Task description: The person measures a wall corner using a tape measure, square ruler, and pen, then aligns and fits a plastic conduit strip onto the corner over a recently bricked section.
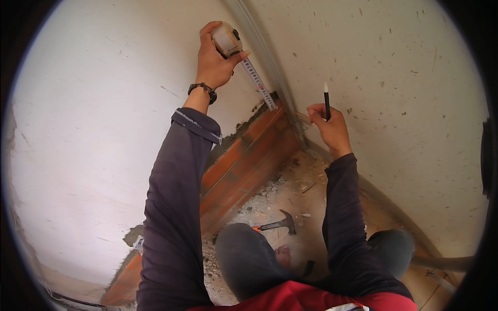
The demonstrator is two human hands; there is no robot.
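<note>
**Hands at wall corner**

Left hand (213, 61): arm raised, fingers closed around tape measure (227, 39) held against white wall (78, 129), blade (258, 83) running down to exposed brick (244, 155). Right hand (329, 129): pinching upright pencil (327, 101) near corner. Hammer (277, 224) on floor below

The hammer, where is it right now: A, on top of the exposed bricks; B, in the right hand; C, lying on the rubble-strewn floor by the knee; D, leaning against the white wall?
C: the hammer lies flat on the dusty floor just beyond the knee, touched by neither hand.
</note>
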